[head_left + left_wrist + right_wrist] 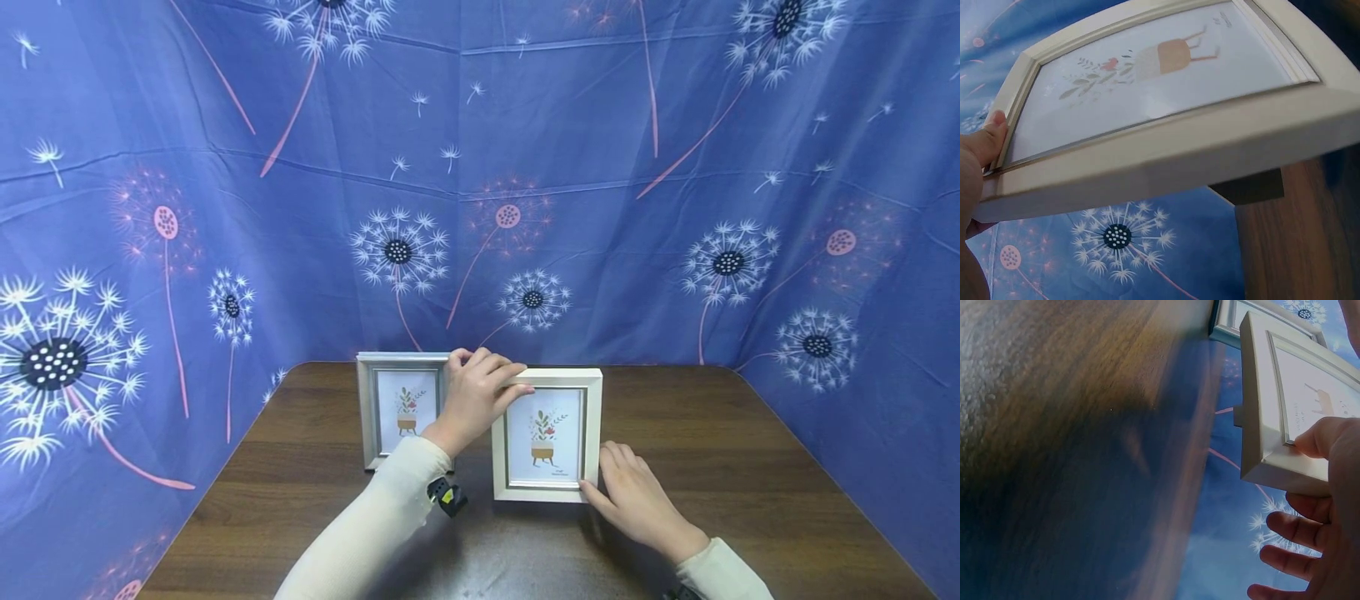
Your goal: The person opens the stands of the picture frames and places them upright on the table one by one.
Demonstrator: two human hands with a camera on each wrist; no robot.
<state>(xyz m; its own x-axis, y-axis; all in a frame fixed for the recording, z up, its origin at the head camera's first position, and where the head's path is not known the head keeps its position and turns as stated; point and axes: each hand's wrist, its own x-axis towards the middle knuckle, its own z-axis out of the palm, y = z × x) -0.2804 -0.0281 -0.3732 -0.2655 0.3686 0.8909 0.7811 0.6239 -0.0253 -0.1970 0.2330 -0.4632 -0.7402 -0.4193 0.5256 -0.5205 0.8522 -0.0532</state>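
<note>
A cream-white picture frame (593,425) with a potted-plant print stands upright near the middle of the table. My left hand (478,393) grips its top left corner; in the left wrist view the thumb (994,134) lies on the front border and the other fingers are mostly hidden behind. At the lower right side, my right hand (641,504) holds the frame, its thumb (1316,439) pressed on the front near the corner. The other right fingers (1300,531) spread at and beyond the frame's side. A silver-grey picture frame (369,417) stands left of it, partly covered by my left hand.
The dark brown wooden table (750,500) carries both frames. Behind it and along both sides hangs a blue cloth (637,250) with a dandelion pattern. A black strap (447,497) with a yellow patch sits at my left wrist.
</note>
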